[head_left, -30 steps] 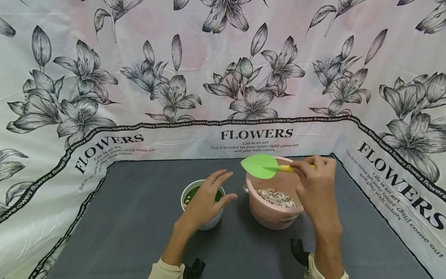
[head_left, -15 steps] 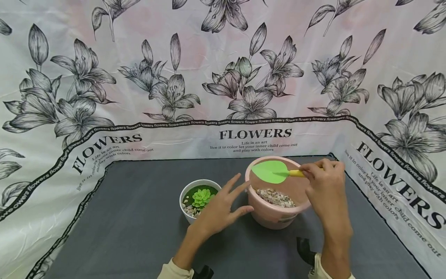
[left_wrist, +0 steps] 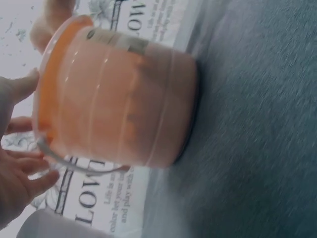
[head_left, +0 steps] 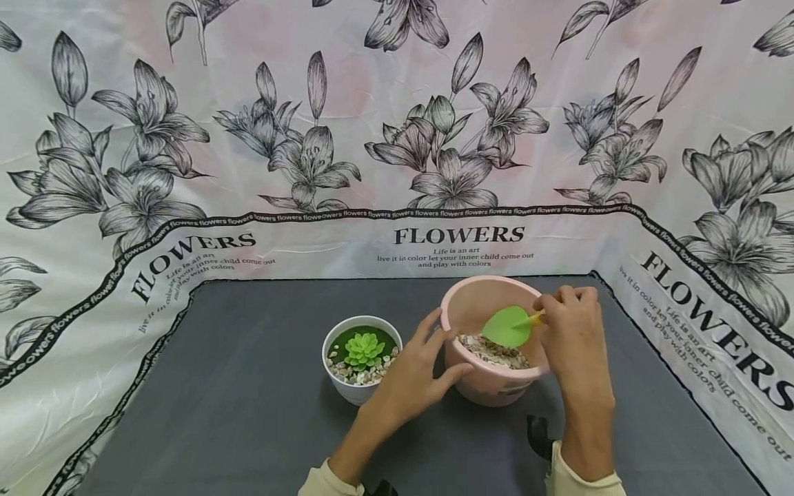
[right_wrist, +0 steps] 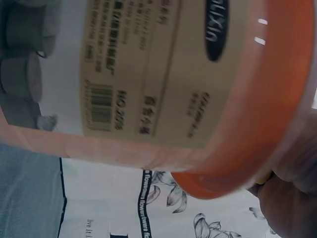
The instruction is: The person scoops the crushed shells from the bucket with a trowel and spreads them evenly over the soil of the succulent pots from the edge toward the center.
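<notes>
A small green trowel [head_left: 507,326] with a yellow handle tilts into a pink bucket [head_left: 490,391], its blade above the small pebbles [head_left: 486,351] inside. My right hand [head_left: 575,348] pinches the handle over the bucket's right rim. My left hand [head_left: 411,380] is at the bucket's left side, fingers spread and lightly bent by the rim. In the left wrist view, its thumb and fingers are near the rim, beside the bucket's wire-like handle [left_wrist: 74,167]. Left of the bucket stands a white pot [head_left: 351,394] holding a green succulent [head_left: 364,350] and pebbles.
A dark grey cloth [head_left: 248,386] covers the table. Behind and along both sides hangs a white floral sheet [head_left: 335,172] with printed lettering. The bucket carries a large printed label [right_wrist: 148,74]. A pale rounded edge [left_wrist: 54,225] shows at the bottom of the left wrist view.
The trowel has gone from above the bucket's far left rim down into it, blade tilting downward. My left hand has moved right, from over the white pot to the bucket's side, uncovering the succulent.
</notes>
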Tool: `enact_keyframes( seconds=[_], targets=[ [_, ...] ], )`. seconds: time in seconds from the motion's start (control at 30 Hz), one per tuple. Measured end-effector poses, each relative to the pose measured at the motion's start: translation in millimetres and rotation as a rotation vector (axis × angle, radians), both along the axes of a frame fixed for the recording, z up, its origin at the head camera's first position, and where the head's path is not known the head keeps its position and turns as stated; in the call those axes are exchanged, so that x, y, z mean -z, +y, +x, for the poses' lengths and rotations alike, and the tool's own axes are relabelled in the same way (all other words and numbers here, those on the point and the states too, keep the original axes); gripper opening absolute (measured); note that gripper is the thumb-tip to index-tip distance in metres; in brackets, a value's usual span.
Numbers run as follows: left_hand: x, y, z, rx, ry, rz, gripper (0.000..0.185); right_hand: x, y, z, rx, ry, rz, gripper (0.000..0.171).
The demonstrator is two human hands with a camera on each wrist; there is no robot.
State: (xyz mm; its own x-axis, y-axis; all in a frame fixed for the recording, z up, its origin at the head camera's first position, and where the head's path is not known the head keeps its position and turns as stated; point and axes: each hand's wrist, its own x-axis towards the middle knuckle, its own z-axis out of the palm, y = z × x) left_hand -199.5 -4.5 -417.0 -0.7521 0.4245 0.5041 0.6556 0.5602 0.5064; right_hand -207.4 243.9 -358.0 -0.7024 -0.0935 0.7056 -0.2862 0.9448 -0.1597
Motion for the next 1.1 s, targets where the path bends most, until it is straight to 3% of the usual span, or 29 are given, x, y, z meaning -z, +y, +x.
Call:
enact_keyframes(
  seconds=[0.2,0.37,0.53,0.77,1.1],
  targets=[
    [1.5,6.8,0.3,-0.024,-0.003,0.057,0.048,5.4,-5.7,-4.4,0.004,-0.058,0.044,0.028],
    [1.2,6.3,0.1,-0.027,-0.004,0.043,0.048,4.1,-7.7,-0.9,0.043,-0.198,0.092,0.022],
    [0.3,5.6,0.0,-0.018,-0.008,0.026,0.051,1.2,-8.0,0.8,0.040,-0.323,0.053,0.019],
    [1.0,5.2,-0.1,-0.009,0.002,0.015,0.049,1.5,-1.9,0.1,-0.048,-0.340,-0.021,0.014],
    [1.1,5.6,-0.9,-0.014,-0.005,0.002,0.052,3.9,1.6,-2.3,-0.083,-0.371,-0.105,0.014]
  ],
)
